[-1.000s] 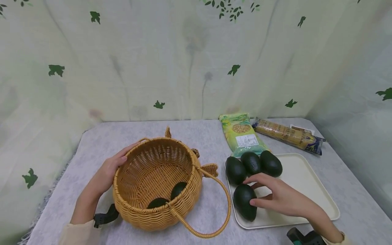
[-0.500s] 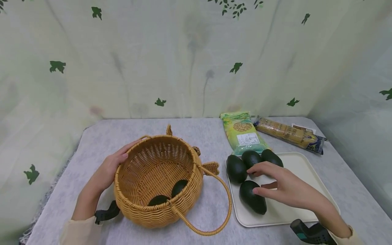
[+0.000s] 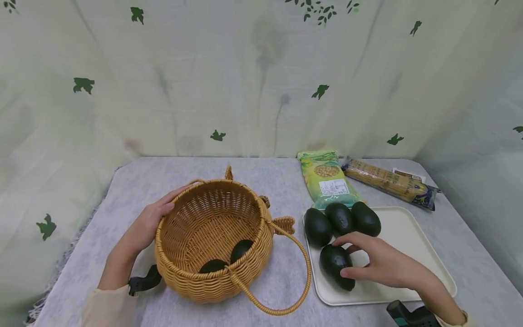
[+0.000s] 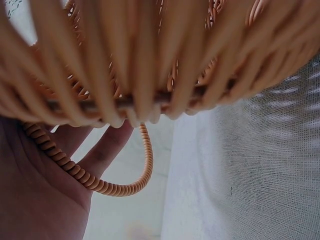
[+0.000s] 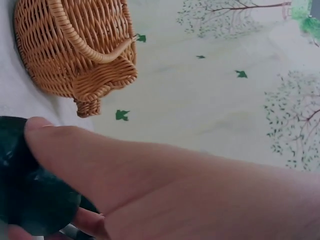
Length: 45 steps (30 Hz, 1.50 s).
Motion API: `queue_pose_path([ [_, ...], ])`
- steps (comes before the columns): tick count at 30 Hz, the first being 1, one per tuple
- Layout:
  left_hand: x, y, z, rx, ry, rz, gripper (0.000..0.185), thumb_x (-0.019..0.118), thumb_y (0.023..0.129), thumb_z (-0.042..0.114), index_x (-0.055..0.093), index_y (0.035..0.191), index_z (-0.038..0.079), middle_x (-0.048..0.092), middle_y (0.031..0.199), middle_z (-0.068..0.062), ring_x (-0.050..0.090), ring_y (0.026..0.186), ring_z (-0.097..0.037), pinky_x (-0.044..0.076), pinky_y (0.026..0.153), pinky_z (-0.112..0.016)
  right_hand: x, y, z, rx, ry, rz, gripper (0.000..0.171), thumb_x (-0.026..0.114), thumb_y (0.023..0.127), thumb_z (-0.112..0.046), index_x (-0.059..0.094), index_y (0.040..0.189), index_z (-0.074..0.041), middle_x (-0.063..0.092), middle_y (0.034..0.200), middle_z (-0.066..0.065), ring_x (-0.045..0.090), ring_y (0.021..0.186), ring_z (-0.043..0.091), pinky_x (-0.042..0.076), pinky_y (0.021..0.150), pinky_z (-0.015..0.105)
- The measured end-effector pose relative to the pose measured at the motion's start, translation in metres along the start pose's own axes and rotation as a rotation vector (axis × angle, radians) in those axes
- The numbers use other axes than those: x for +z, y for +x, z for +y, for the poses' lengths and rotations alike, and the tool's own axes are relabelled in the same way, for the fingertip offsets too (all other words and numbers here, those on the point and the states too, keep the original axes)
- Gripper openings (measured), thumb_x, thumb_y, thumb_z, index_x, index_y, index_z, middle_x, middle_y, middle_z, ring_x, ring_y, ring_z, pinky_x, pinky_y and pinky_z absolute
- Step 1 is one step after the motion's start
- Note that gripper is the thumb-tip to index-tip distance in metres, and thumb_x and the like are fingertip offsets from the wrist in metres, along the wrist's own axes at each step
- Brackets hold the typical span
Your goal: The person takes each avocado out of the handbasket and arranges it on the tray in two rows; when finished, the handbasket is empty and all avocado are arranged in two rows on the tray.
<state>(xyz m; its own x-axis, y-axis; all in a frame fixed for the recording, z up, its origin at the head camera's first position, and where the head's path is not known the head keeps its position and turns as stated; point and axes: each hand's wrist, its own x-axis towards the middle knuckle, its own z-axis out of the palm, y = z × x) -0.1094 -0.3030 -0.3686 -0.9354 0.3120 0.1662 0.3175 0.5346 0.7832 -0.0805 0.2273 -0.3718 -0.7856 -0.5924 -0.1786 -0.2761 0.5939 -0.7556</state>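
A round wicker basket (image 3: 196,288) stands at left centre in the head view, two dark green avocados (image 3: 241,250) lying inside. My left hand (image 3: 145,225) rests along its left side, thumb at the rim. In the left wrist view a wrapped handle (image 4: 115,189) crosses that palm; the fingertips are hidden behind the wicker. To the right, my right hand (image 3: 382,263) pinches the nearest avocado (image 3: 335,265) between thumb and fingers, over the cream tray (image 3: 402,236). Several more avocados (image 3: 339,218) sit along the tray's far left. The right wrist view shows the thumb against the held avocado (image 5: 37,192).
Behind the tray lies a yellow-green bag (image 3: 327,177) with a white label. Beside it is a long clear pack of pasta (image 3: 388,181). The basket's other handle (image 3: 308,272) loops out towards the tray. A patterned cloth (image 3: 229,81) hangs behind the table.
The nearest avocado has shifted slightly right and turned on the tray. My right thumb and fingers loosened around it, then closed in again. My left hand stays at the basket.
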Motion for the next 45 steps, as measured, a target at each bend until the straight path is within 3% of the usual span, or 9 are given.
queue_pose_path([
  [9,0.000,0.002,0.000,0.006,-0.014,-0.005,0.049,0.028,0.114,0.028,0.040,0.160,0.022,0.049,0.155,-0.012,0.052,0.127,0.001,0.046,0.095,-0.016,0.016,0.003,0.002,0.013,0.101,0.018,0.056,0.079,0.092,-0.035,0.054,0.136,-0.011,0.057,0.138,0.016,0.064,0.117,0.035,0.058,0.078,0.031],
  [17,-0.001,0.001,0.000,0.002,-0.020,-0.007,0.049,0.028,0.113,0.028,0.040,0.161,0.020,0.050,0.155,-0.014,0.053,0.125,0.002,0.048,0.093,-0.019,0.023,0.005,-0.005,0.001,0.065,0.053,0.057,0.081,0.090,-0.041,0.054,0.131,-0.010,0.056,0.132,0.013,0.063,0.116,0.034,0.059,0.080,0.030],
  [22,-0.002,0.001,0.001,-0.002,-0.022,-0.008,0.049,0.029,0.113,0.028,0.039,0.161,0.020,0.050,0.155,-0.015,0.055,0.125,0.001,0.050,0.092,-0.021,0.022,0.004,-0.007,0.023,0.072,0.054,0.057,0.081,0.090,-0.039,0.054,0.130,-0.010,0.056,0.132,0.015,0.064,0.115,0.036,0.058,0.071,0.027],
  [31,0.000,0.001,0.001,-0.006,-0.016,-0.009,0.049,0.029,0.113,0.028,0.039,0.161,0.021,0.049,0.155,-0.013,0.051,0.126,0.004,0.047,0.094,-0.019,0.013,-0.001,-0.010,0.014,0.088,0.063,0.057,0.081,0.090,-0.036,0.054,0.130,-0.007,0.056,0.133,0.017,0.065,0.116,0.036,0.059,0.074,0.027],
  [33,0.000,0.001,0.001,-0.008,-0.013,-0.008,0.049,0.029,0.113,0.028,0.040,0.161,0.021,0.049,0.156,-0.012,0.051,0.127,0.003,0.047,0.094,-0.019,0.011,-0.001,-0.012,0.012,0.081,0.073,0.057,0.081,0.090,-0.037,0.054,0.131,-0.007,0.056,0.134,0.017,0.065,0.117,0.037,0.059,0.075,0.028],
  [36,0.000,0.001,0.002,-0.007,-0.002,-0.005,0.049,0.028,0.114,0.028,0.040,0.161,0.021,0.049,0.156,-0.012,0.053,0.132,-0.011,0.045,0.095,-0.017,0.007,-0.001,-0.017,0.018,0.070,0.096,0.057,0.081,0.089,-0.038,0.055,0.129,-0.006,0.057,0.132,0.017,0.063,0.119,0.039,0.060,0.077,0.028],
  [38,0.001,0.001,0.002,-0.006,0.001,-0.005,0.049,0.027,0.114,0.028,0.039,0.161,0.021,0.048,0.156,-0.012,0.053,0.134,-0.024,0.044,0.096,-0.016,0.004,0.000,-0.021,0.010,0.054,0.123,0.056,0.080,0.089,-0.041,0.056,0.128,-0.008,0.058,0.129,0.016,0.062,0.120,0.039,0.060,0.078,0.027],
  [41,0.001,0.001,0.002,-0.003,-0.001,-0.006,0.049,0.027,0.114,0.028,0.039,0.161,0.021,0.048,0.156,-0.012,0.053,0.135,-0.026,0.044,0.096,-0.015,0.000,0.002,-0.029,-0.022,0.026,0.173,0.054,0.080,0.090,-0.042,0.058,0.126,-0.009,0.060,0.125,0.013,0.062,0.119,0.037,0.060,0.079,0.026],
  [45,0.000,0.001,0.002,0.000,-0.006,-0.006,0.049,0.027,0.114,0.028,0.040,0.161,0.021,0.048,0.156,-0.013,0.053,0.133,-0.014,0.044,0.096,-0.015,-0.007,0.011,-0.045,-0.115,-0.009,0.237,0.047,0.079,0.092,-0.034,0.060,0.126,-0.008,0.061,0.124,0.009,0.061,0.117,0.032,0.059,0.082,0.026],
])
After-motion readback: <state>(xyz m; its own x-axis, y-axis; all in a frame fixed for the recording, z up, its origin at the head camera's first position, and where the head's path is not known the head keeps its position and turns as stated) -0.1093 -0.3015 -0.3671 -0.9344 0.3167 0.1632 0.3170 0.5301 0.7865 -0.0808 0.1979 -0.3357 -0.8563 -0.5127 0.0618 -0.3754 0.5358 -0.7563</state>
